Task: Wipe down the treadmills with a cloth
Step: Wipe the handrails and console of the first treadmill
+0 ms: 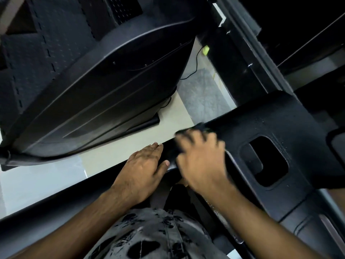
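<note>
Treadmills first: near console (261, 131) filling the right, a second machine's shroud (97, 86) far left, pale floor between. Rigid, heavy, fixed; nothing to lift, only rub. Cup recess (267, 161) in the console, looks empty. Left hand (143, 169) flat, fingers loose, bracing the console edge. Right hand (201, 157) blurred, fingers curled around a dark cloth (199, 127), soft and limp, best bunched in the palm.

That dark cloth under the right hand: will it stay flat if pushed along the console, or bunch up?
Likely floppy: the cloth looks crumpled under the right hand, with a ragged edge poking out past the fingers. It probably bunches when pushed, since the console looks textured. It is blurred, so its thickness is unclear.
</note>
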